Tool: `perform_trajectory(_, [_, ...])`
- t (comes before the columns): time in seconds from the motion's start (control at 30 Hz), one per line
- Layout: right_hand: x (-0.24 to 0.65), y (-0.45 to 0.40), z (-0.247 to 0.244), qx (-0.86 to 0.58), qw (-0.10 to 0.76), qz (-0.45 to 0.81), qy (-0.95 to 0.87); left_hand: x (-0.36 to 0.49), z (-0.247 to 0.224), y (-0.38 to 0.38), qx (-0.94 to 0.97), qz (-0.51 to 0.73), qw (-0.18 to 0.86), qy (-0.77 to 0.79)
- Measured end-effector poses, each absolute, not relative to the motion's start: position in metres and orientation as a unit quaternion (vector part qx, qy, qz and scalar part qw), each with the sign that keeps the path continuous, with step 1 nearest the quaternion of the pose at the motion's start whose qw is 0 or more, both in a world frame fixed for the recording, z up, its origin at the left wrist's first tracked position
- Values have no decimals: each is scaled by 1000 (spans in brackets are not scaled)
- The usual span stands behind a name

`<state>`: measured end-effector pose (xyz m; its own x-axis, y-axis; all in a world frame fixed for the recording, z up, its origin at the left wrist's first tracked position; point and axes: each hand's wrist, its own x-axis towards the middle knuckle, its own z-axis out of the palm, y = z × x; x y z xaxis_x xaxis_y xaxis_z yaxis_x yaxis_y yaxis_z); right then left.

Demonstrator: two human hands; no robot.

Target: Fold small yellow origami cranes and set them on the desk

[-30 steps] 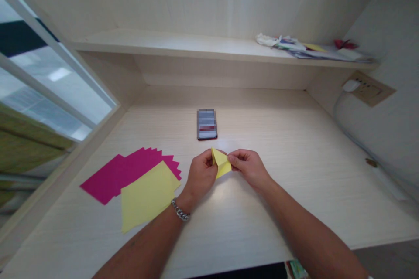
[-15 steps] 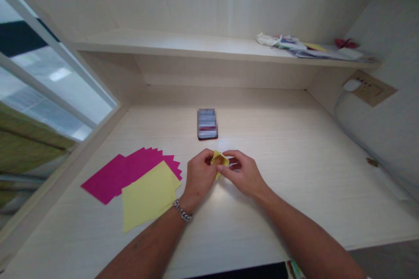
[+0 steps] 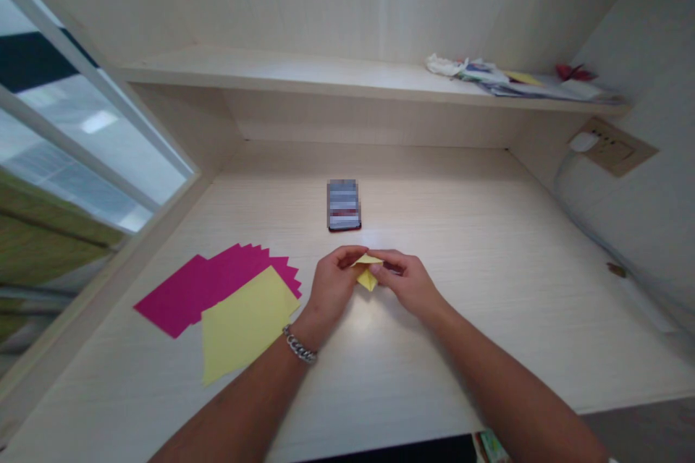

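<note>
Our left hand (image 3: 334, 282) pinches one side of the small folded yellow paper (image 3: 368, 278), and our right hand (image 3: 410, 284) grips its other side, so the piece sits between our fingertips. Just beyond both hands lies a phone (image 3: 344, 205). To the left of our left hand, yellow sheets (image 3: 244, 325) partly cover a fan of magenta sheets (image 3: 217, 286) on the desk (image 3: 461, 231). A chain bracelet (image 3: 299, 345) circles our left wrist.

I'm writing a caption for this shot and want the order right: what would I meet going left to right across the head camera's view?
Magenta sheets → left hand → folded yellow paper → right hand → wall socket.
</note>
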<state>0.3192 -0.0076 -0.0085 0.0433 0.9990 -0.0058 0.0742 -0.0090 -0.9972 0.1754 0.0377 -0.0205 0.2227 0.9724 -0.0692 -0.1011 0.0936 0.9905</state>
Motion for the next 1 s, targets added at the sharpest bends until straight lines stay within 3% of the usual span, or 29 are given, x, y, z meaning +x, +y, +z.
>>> perform_trajectory(0.1, [323,-7,-6,-486,508,565,-432,175,-19,37,468,460,617,434])
perform_trajectory(0.23, [325,-5,-6,-484,514,588,-396,175,-16,37,459,456,627,434])
perform_trajectory(0.77, [326,-2,-7,-513,504,537,-441,171,-21,37,527,422,608,418])
perform_trajectory(1.0, [327,-7,0,-553,494,409,-532,172,-19,40,505,462,570,454])
